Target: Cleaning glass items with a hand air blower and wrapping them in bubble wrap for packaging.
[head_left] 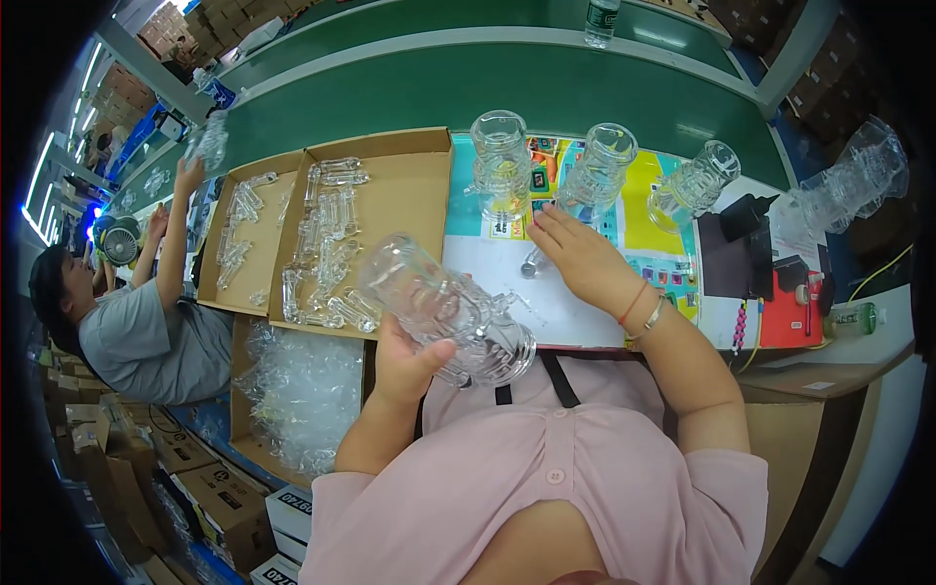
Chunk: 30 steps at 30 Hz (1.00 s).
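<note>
My left hand (402,366) is wrapped round a large clear glass vessel (444,317), held tilted in front of my chest. It has a wide mouth, tubes inside and a thin side stem. My right hand (582,261) is over the table, palm down with fingers stretched out. Beside it lies a small clear glass piece (531,263). Just beyond its fingertips stands a similar glass vessel (597,171), its lower part partly hidden; I cannot tell if they touch. Two more vessels are on the coloured sheet, one at the left (499,161) and one leaning at the right (694,185).
At left, a cardboard tray (405,185) holds several glass tubes. Below it sits a box of clear plastic bags (302,390). Wrapped glassware (853,180), a black pouch (746,216) and a green bottle (853,319) are at right. A co-worker (146,327) handles glassware at far left.
</note>
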Motion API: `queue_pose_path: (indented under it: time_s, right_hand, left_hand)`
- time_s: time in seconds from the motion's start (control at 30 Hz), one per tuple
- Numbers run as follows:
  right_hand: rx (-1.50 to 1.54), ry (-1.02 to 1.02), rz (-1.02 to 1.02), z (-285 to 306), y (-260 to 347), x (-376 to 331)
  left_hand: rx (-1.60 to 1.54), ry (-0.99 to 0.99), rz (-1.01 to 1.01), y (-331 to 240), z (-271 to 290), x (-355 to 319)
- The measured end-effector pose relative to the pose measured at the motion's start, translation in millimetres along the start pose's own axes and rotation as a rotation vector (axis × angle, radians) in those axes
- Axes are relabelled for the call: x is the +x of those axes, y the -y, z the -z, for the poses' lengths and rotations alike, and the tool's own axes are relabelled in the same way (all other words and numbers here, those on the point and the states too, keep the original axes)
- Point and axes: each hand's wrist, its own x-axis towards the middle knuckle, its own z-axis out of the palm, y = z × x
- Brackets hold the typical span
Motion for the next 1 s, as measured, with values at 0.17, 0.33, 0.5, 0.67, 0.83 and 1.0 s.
queue_pose_path:
  time_s: [0.17, 0.33, 0.5, 0.67, 0.83, 1.0]
  right_hand:
    - [-0.094, 0.195, 0.058, -4, -12, 7]
    - [0.239, 0.337, -0.06, 42, 3, 2]
    - [0.726, 0.056, -0.013, 73, 15, 3]
    - [0.96, 0.146, -0.071, 94, 26, 2]
    - [1.246, 0.114, -0.106, 86, 30, -7]
    - [1.157, 0.105, -0.134, 90, 34, -9]
  left_hand:
    - [0.106, 0.051, 0.033, -1, 0, -6]
    - [0.109, 0.051, 0.024, -13, -4, -3]
    - [0.173, 0.135, 0.02, -22, -11, -2]
    - [0.117, 0.203, 0.06, -36, -29, -6]
    - [0.129, 0.232, 0.055, -44, -36, -9]
    - [0.111, 0.231, 0.07, -46, -38, -10]
